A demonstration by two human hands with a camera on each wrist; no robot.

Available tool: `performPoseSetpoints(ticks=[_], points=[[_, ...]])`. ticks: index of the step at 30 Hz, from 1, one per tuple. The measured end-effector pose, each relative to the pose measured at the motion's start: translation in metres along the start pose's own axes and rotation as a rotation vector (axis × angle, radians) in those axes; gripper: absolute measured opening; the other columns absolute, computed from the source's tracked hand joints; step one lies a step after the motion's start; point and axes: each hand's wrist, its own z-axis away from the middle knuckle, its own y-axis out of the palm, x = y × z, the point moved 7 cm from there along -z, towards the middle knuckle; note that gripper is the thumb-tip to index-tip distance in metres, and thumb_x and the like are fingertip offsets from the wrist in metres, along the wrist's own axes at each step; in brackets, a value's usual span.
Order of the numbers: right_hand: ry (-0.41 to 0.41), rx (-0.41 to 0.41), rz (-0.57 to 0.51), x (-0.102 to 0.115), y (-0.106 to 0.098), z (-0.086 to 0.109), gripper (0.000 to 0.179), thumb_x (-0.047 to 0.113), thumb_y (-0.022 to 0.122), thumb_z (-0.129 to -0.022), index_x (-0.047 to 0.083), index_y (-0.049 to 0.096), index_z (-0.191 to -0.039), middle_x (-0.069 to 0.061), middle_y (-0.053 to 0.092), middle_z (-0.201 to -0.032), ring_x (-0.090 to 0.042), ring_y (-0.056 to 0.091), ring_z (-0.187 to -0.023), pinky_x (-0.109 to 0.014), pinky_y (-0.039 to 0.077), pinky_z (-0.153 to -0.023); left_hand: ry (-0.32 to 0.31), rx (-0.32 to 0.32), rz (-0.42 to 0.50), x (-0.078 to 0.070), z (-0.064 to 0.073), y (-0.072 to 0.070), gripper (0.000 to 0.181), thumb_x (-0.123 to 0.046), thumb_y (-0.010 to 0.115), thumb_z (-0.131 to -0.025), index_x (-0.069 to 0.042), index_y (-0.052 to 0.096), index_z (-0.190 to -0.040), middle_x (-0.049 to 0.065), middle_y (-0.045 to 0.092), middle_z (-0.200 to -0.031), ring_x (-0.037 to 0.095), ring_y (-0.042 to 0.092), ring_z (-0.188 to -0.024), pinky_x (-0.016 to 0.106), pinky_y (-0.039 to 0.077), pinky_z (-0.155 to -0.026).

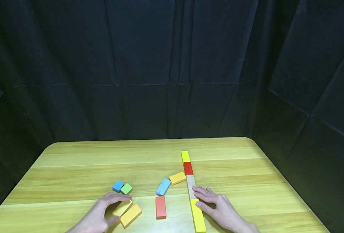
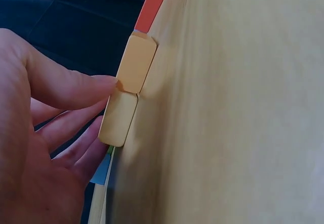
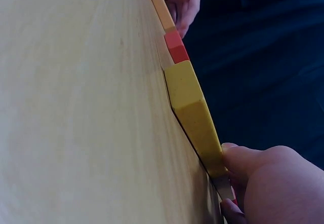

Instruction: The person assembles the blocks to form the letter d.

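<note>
My left hand [image 1: 103,210] pinches a pale wooden block [image 1: 122,208] between thumb and fingers; the thumb tip is at the seam with an orange-yellow block [image 1: 131,216] lying alongside. Just beyond the fingers sit a small green block [image 1: 126,188] and a small blue block [image 1: 118,186]. On the right, a straight row runs away from me: a long yellow block [image 1: 198,218], a whitish block [image 1: 190,186], a red block [image 1: 188,168] and another yellow block [image 1: 185,156]. My right hand [image 1: 218,208] touches this row, fingertips at the whitish block, thumb at the long yellow one's edge.
Between the hands lie a light red block [image 1: 161,207], a light blue block [image 1: 163,187] and an orange-yellow block [image 1: 177,178], whose end meets the row. The wooden table [image 1: 87,168] has rounded far corners. A dark curtain [image 1: 148,71] hangs behind it.
</note>
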Motion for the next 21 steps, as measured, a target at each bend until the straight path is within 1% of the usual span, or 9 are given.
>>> performPoseSetpoints(ticks=[3, 6, 9, 11, 13, 15, 16, 18, 21], points=[[-0.005, -0.003, 0.005, 0.0, 0.0, 0.0, 0.045, 0.046, 0.061, -0.096, 0.02, 0.066, -0.133, 0.009, 0.059, -0.141, -0.034, 0.05, -0.135, -0.059, 0.037, -0.108, -0.019, 0.006, -0.009, 0.001, 0.001, -0.001, 0.063, 0.004, 0.074, -0.071, -0.017, 0.064, -0.129, -0.002, 0.065, -0.13, 0.011, 0.055, -0.122, 0.025, 0.045, -0.098], [-0.01, -0.005, 0.006, 0.0, 0.0, 0.0, 0.045, 0.046, 0.061, -0.097, 0.019, 0.066, -0.133, 0.009, 0.059, -0.141, -0.033, 0.051, -0.135, -0.059, 0.037, -0.108, -0.027, 0.023, 0.013, 0.002, 0.001, -0.001, 0.066, 0.008, 0.073, -0.07, -0.017, 0.064, -0.13, -0.001, 0.064, -0.132, 0.011, 0.055, -0.122, 0.024, 0.045, -0.098], [-0.011, -0.004, 0.008, 0.0, 0.0, 0.0, 0.045, 0.046, 0.061, -0.097, 0.019, 0.066, -0.132, 0.009, 0.059, -0.141, -0.033, 0.051, -0.135, -0.059, 0.037, -0.108, -0.076, 0.055, 0.046, 0.006, 0.002, -0.002, 0.068, 0.008, 0.073, -0.07, -0.019, 0.063, -0.132, -0.002, 0.063, -0.134, 0.01, 0.054, -0.124, 0.022, 0.044, -0.099], [-0.009, -0.004, 0.008, 0.0, 0.0, 0.0, 0.045, 0.046, 0.061, -0.097, 0.019, 0.066, -0.133, 0.009, 0.059, -0.141, -0.033, 0.051, -0.135, -0.059, 0.037, -0.108, -0.126, 0.074, 0.045, 0.008, 0.003, -0.003, 0.066, 0.002, 0.076, -0.073, -0.022, 0.062, -0.133, -0.002, 0.062, -0.134, 0.011, 0.053, -0.124, 0.024, 0.044, -0.1], [-0.004, -0.002, 0.006, 0.0, 0.0, 0.0, 0.045, 0.046, 0.061, -0.097, 0.02, 0.066, -0.133, 0.009, 0.059, -0.141, -0.034, 0.05, -0.135, -0.059, 0.037, -0.108, -0.184, 0.09, 0.024, 0.011, 0.004, -0.003, 0.062, -0.009, 0.079, -0.077, -0.026, 0.061, -0.134, -0.004, 0.061, -0.134, 0.013, 0.053, -0.125, 0.027, 0.044, -0.102], [0.0, 0.001, 0.003, 0.0, 0.0, 0.0, 0.045, 0.046, 0.061, -0.097, 0.02, 0.066, -0.133, 0.009, 0.059, -0.141, -0.035, 0.05, -0.135, -0.059, 0.037, -0.108, -0.223, 0.099, 0.003, 0.013, 0.004, -0.004, 0.06, -0.02, 0.081, -0.078, -0.028, 0.061, -0.134, -0.004, 0.061, -0.134, 0.018, 0.054, -0.126, 0.033, 0.045, -0.103], [0.0, 0.0, 0.002, 0.0, 0.0, 0.0, 0.045, 0.046, 0.061, -0.097, 0.02, 0.066, -0.133, 0.009, 0.059, -0.141, -0.035, 0.05, -0.135, -0.059, 0.037, -0.108, -0.232, 0.1, -0.007, 0.014, 0.004, -0.005, 0.06, -0.025, 0.082, -0.078, -0.028, 0.061, -0.134, -0.004, 0.061, -0.134, 0.021, 0.054, -0.126, 0.036, 0.046, -0.103], [0.0, 0.0, 0.0, 0.0, 0.0, 0.001, 0.045, 0.046, 0.061, -0.097, 0.02, 0.066, -0.133, 0.009, 0.059, -0.141, -0.035, 0.049, -0.136, -0.059, 0.037, -0.108, -0.246, 0.105, -0.012, 0.015, 0.004, -0.006, 0.06, -0.033, 0.082, -0.078, -0.028, 0.061, -0.134, -0.004, 0.062, -0.134, 0.024, 0.054, -0.127, 0.036, 0.046, -0.104], [-0.006, -0.005, 0.005, 0.0, 0.0, 0.001, 0.045, 0.046, 0.061, -0.097, 0.02, 0.066, -0.133, 0.009, 0.059, -0.141, -0.035, 0.049, -0.136, -0.06, 0.037, -0.108, -0.235, 0.109, 0.031, 0.016, 0.004, -0.006, 0.058, -0.036, 0.082, -0.079, -0.024, 0.063, -0.132, -0.004, 0.064, -0.134, 0.022, 0.055, -0.127, 0.03, 0.045, -0.104]])
